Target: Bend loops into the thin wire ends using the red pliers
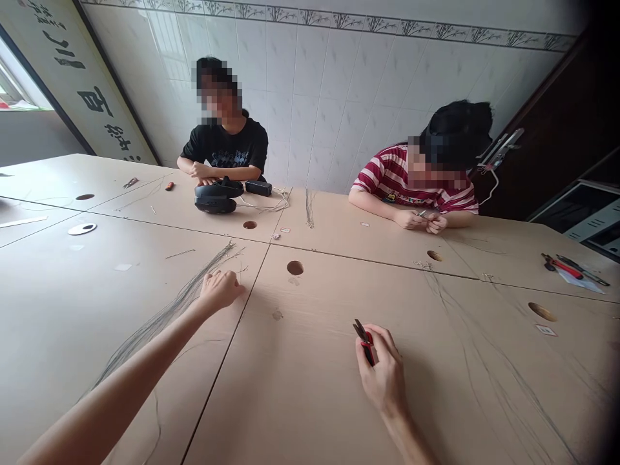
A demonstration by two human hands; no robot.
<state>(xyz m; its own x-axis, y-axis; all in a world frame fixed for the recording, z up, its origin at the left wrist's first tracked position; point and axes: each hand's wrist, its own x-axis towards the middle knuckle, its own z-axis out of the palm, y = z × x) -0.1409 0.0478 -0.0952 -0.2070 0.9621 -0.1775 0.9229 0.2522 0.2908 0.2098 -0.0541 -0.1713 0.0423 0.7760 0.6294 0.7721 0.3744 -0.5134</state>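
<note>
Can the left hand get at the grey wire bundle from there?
Likely yes: the left hand is right by the wire bundle, near its far end, and nothing visible stands between them.

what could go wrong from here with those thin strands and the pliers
The bundle of thin strands beside the left hand could tangle or scatter if brushed sideways. The red-handled pliers in the right hand seem to have parted jaws, so they might nip skin. A strand might slip into the round hole in the table.

Red-handled pliers (367, 346), held, gray wires (181, 296), bunched
</note>
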